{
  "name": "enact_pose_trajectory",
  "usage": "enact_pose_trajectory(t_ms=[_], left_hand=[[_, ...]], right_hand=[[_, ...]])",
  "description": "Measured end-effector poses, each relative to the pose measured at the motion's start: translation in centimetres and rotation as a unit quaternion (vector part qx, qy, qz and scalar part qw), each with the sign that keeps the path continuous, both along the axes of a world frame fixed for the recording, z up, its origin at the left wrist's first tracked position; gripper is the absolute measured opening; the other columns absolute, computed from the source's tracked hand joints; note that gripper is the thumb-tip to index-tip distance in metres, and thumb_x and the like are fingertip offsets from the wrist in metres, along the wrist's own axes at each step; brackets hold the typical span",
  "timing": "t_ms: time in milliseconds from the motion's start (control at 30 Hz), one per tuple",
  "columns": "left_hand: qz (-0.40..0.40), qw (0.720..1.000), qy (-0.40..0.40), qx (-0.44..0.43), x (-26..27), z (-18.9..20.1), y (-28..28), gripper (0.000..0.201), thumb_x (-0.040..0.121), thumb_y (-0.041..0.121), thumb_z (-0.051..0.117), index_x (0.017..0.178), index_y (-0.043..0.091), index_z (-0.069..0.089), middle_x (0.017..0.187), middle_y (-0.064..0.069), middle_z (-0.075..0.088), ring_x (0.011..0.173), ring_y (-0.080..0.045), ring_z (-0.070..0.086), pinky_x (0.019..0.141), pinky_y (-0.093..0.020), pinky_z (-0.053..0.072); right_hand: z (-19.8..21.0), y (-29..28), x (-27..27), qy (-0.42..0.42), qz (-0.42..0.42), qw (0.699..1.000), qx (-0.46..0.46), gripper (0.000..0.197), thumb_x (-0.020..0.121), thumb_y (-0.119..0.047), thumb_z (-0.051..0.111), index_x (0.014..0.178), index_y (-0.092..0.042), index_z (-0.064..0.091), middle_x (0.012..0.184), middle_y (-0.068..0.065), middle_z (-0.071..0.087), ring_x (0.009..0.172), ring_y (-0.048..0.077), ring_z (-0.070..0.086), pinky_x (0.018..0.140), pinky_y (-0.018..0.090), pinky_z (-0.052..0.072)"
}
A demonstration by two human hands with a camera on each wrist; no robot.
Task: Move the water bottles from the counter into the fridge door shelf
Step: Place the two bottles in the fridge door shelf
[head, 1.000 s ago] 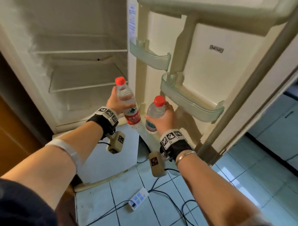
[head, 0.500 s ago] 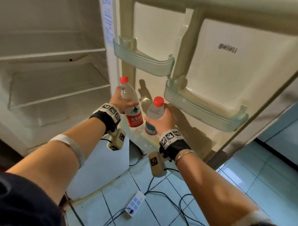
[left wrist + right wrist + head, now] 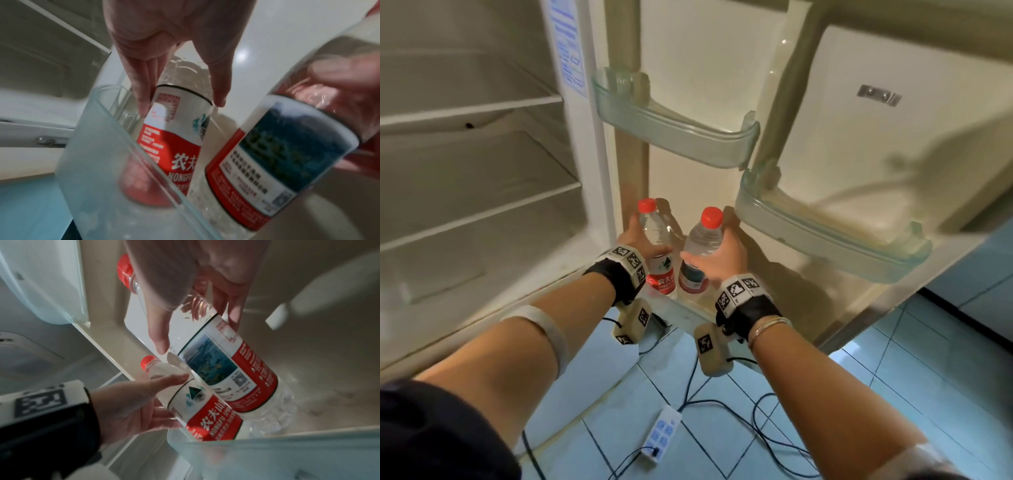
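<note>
Two clear water bottles with red caps and red labels are tilted, with their bases inside the translucent bottom door shelf [image 3: 98, 162]. My left hand [image 3: 637, 240] grips the left bottle [image 3: 659, 253] around its shoulder, fingers and thumb curled round it [image 3: 182, 105]. My right hand [image 3: 722, 253] grips the right bottle [image 3: 702, 240] the same way [image 3: 197, 337]. The bottles stand side by side, almost touching [image 3: 205, 410] [image 3: 226, 369]. The shelf wall [image 3: 267, 456] hides whether their bases rest on the shelf floor.
Two empty green-tinted door shelves sit above, one at the middle [image 3: 674, 137] and one at the right [image 3: 825, 236]. The fridge's bare inner shelves [image 3: 482, 205] lie to the left. A power strip [image 3: 662, 431] and cables lie on the tiled floor.
Both hands have moved forward and down with their bottles, from in front of the door into the bottom door shelf. My head has come closer to the door.
</note>
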State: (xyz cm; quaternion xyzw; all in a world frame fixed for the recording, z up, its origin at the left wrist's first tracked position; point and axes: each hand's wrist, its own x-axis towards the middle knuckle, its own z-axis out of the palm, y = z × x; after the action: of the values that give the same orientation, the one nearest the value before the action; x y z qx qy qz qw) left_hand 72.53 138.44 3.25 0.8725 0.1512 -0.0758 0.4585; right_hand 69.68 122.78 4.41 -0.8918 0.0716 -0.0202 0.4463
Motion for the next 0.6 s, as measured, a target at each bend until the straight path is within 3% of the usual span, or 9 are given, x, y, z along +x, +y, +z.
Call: enact_pose_trajectory(t_ms=[100,267,400,600], left_hand=[[0.015,1.000,0.009,0.012,0.7,-0.1,0.5,0.099,0.069,0.033,0.077,0.144,0.021,0.014,0.132,-0.018,0.053,0.115,-0.038,0.056,0.096,-0.051,0.048],[-0.011,0.996,-0.007,0.083,1.1,0.1,0.4,0.091,0.075,0.035,0.073,0.142,0.012,0.016,0.126,-0.017,0.057,0.112,-0.036,0.058,0.093,-0.042,0.049],[-0.015,0.991,-0.057,0.117,1.1,0.7,0.4,0.075,0.081,0.032,0.068,0.137,0.011,0.023,0.123,-0.018,0.059,0.112,-0.037,0.058,0.089,-0.039,0.046],[-0.031,0.981,-0.090,0.167,0.7,1.1,0.1,0.073,0.077,0.022,0.073,0.133,0.012,0.027,0.126,-0.021,0.050,0.108,-0.040,0.058,0.092,-0.044,0.047]], right_hand=[[-1.0,0.2,0.4,0.004,-0.001,1.000,-0.007,0.066,0.057,-0.042,0.083,0.110,-0.013,0.054,0.113,0.007,0.063,0.106,0.025,0.060,0.094,0.042,0.050],[-2.6,0.9,0.5,0.014,-0.007,0.999,0.034,0.053,0.056,-0.033,0.085,0.097,-0.016,0.056,0.102,0.006,0.066,0.096,0.023,0.064,0.090,0.041,0.053],[-3.1,1.1,0.7,0.012,-0.012,0.998,0.053,0.059,0.056,-0.029,0.086,0.104,-0.015,0.055,0.109,0.008,0.064,0.102,0.025,0.062,0.095,0.042,0.050],[-2.4,1.3,1.2,-0.019,0.019,1.000,0.005,0.065,0.062,-0.030,0.084,0.114,-0.011,0.050,0.115,0.011,0.059,0.108,0.026,0.056,0.096,0.037,0.046]])
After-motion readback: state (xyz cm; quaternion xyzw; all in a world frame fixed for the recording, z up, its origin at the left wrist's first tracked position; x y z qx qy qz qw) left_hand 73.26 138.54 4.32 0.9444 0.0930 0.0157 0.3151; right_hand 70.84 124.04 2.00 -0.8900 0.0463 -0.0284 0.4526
